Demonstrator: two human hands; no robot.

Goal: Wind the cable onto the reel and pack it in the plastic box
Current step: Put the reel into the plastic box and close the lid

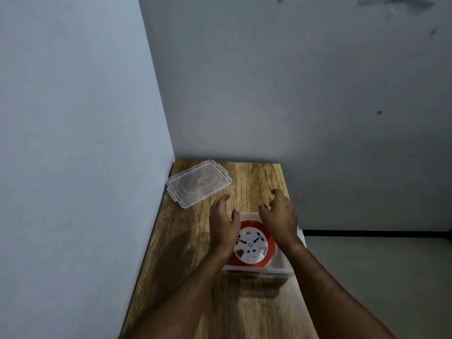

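The red round cable reel with its white socket face (250, 244) sits down inside the clear plastic box (259, 269) on the wooden bench (186, 253); both hands hover over it — the left hand (223, 223) above the box's left side, grip wide, fingers loose and holding nothing; the right hand (278, 214) above the far right corner, fingers half curled, empty too; the clear plastic lid (198, 183) lies apart, back left by the wall.

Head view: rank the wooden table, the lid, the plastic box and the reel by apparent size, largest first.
1. wooden table
2. plastic box, though the hands partly hide it
3. lid, close to the box; it lies farther away, so this is unsure
4. reel
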